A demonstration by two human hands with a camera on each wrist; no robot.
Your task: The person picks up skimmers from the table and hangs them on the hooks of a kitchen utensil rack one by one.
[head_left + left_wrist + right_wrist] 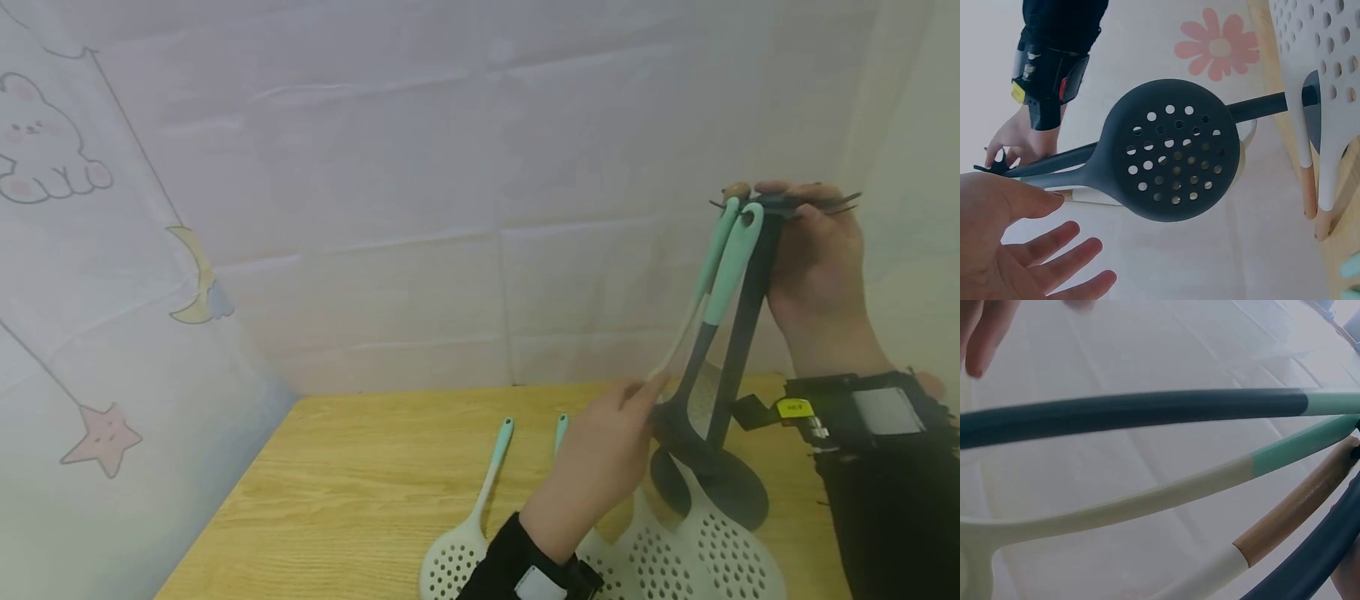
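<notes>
Head view: right hand (813,267) curled over top of dark utensil stand (738,333), prob to steady it; left hand (600,467) w/ fingers at a hanging dark slotted spoon (678,417), grip unclear. Two pale skimmers (465,542) on worktop (337,500) by left wrist

Left wrist view: left hand (1016,250) spread, fingers loose, thumb near spoon neck

Right wrist view: only handles close up, hand state can't tell

rack (738,333) on table (352,492), skimmers (457,558) left
</notes>
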